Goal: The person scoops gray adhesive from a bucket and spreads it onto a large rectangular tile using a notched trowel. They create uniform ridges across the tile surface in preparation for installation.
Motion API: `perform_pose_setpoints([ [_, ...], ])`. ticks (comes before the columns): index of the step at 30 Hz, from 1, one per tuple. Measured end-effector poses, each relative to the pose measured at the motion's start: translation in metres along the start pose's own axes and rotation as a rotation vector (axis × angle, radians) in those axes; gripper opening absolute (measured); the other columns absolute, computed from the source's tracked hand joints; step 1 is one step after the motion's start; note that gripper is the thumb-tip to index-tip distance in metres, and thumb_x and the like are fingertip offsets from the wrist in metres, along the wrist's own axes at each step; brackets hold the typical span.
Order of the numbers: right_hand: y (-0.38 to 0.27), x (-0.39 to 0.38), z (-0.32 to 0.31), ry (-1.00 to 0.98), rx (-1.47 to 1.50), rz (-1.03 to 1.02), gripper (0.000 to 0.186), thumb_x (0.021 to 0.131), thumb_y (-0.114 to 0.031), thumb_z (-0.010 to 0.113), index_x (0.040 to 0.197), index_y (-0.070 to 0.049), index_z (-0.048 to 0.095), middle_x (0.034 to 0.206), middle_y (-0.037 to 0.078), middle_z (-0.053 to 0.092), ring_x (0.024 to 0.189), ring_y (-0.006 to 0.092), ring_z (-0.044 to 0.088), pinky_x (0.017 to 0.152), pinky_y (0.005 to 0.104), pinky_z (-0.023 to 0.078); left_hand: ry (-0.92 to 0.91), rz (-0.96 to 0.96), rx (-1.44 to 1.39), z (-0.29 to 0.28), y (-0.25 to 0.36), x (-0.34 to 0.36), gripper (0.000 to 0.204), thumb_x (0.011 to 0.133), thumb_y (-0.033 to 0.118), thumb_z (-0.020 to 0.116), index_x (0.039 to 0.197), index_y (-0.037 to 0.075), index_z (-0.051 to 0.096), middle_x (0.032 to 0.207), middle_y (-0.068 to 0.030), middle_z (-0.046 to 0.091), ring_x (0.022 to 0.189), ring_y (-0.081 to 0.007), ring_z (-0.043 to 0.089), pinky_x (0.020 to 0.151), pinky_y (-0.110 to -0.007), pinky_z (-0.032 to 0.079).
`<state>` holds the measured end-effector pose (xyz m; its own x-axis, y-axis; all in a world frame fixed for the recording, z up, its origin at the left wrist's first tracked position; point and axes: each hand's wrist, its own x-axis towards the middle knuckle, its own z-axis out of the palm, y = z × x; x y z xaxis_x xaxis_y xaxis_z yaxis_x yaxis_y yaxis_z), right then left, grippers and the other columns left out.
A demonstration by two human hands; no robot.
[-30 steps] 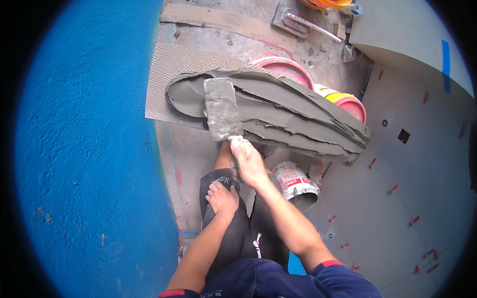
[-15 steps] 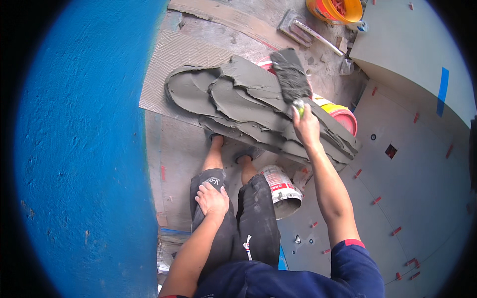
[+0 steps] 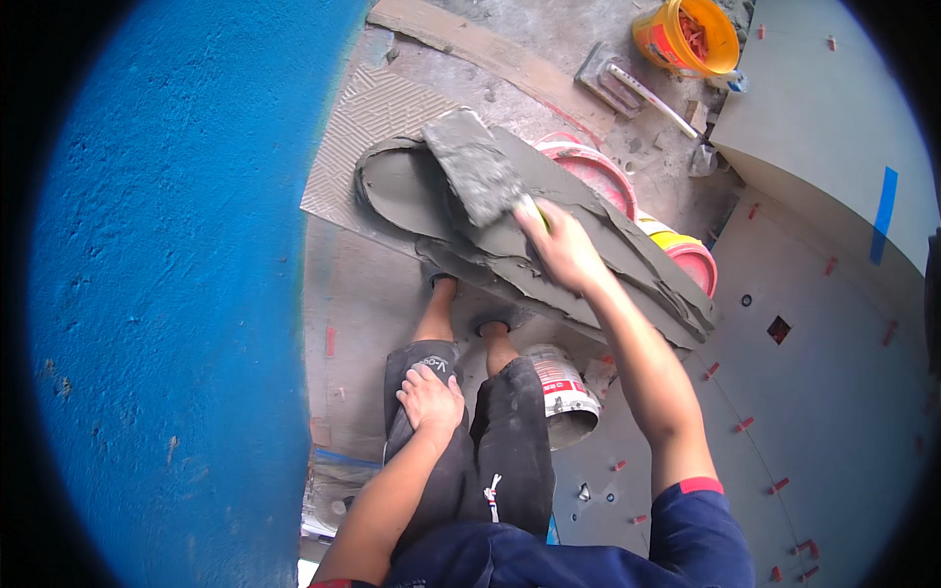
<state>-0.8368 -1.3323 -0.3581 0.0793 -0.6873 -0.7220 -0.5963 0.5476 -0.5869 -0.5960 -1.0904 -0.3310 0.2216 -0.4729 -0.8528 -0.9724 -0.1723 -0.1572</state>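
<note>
My right hand is closed round the yellow-green handle of a trowel. The trowel's wide rectangular blade is smeared with grey mortar and blurred by motion. It lies over a thick, ridged layer of mortar, covering much of its middle left part. The mortar covers most of a long tile, whose bare end at the left shows a raised line pattern. My left hand rests on my left knee with its fingers laid over the dark trouser cloth, holding nothing.
Red-rimmed buckets stand beyond the tile, with a yellow and red bucket beside them. A white bucket lies by my right leg. Farther off are a white-handled tool and an orange bucket. A blue wall rises at left.
My right hand has moved left with the trowel, taking the blade from the tile's far edge to over the mortar's left half. My left hand stays on the knee.
</note>
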Motion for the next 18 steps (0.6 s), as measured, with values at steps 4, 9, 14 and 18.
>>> perform_pose_setpoints([
  [4, 0.010, 0.070, -0.002, 0.186, -0.070, 0.003, 0.057, 0.100, -0.051, 0.053, 0.121, 0.001, 0.061, 0.113, 0.033, 0.066, 0.112, 0.0478, 0.063, 0.096, 0.0506, 0.050, -0.007, 0.013, -0.009, -0.002, 0.001, 0.002, 0.056, 0.092, 0.044, 0.063, 0.121, -0.003, 0.052, 0.117, -0.0195, 0.056, 0.110, -0.0356, 0.060, 0.096, -0.052, 0.045],
  [9, 0.027, 0.061, -0.005, 0.401, -0.126, 0.095, 0.056, 0.102, -0.052, 0.052, 0.120, 0.001, 0.060, 0.104, 0.032, 0.069, 0.101, 0.0465, 0.067, 0.089, 0.0482, 0.051, 0.020, -0.007, -0.028, 0.008, -0.005, -0.003, 0.062, 0.092, 0.044, 0.062, 0.127, -0.006, 0.049, 0.119, -0.0203, 0.056, 0.109, -0.0355, 0.060, 0.096, -0.052, 0.045],
  [14, 0.106, -0.061, 0.065, 0.371, 0.349, 0.005, 0.047, 0.103, -0.050, 0.054, 0.117, -0.005, 0.059, 0.081, 0.011, 0.066, 0.074, 0.0257, 0.066, 0.071, 0.0399, 0.054, 0.037, -0.015, -0.077, 0.012, -0.008, -0.006, 0.062, 0.092, 0.044, 0.063, 0.127, -0.006, 0.049, 0.119, -0.0207, 0.056, 0.109, -0.0357, 0.059, 0.097, -0.052, 0.044],
  [18, 0.043, -0.076, 0.147, 0.141, 1.167, 0.396, 0.036, 0.105, -0.051, 0.049, 0.101, -0.015, 0.050, 0.063, 0.001, 0.048, 0.045, 0.0135, 0.048, 0.041, 0.0305, 0.042, -0.011, -0.033, -0.071, 0.011, -0.007, -0.008, 0.058, 0.091, 0.043, 0.064, 0.123, -0.005, 0.051, 0.117, -0.0202, 0.057, 0.109, -0.0361, 0.059, 0.097, -0.051, 0.043],
])
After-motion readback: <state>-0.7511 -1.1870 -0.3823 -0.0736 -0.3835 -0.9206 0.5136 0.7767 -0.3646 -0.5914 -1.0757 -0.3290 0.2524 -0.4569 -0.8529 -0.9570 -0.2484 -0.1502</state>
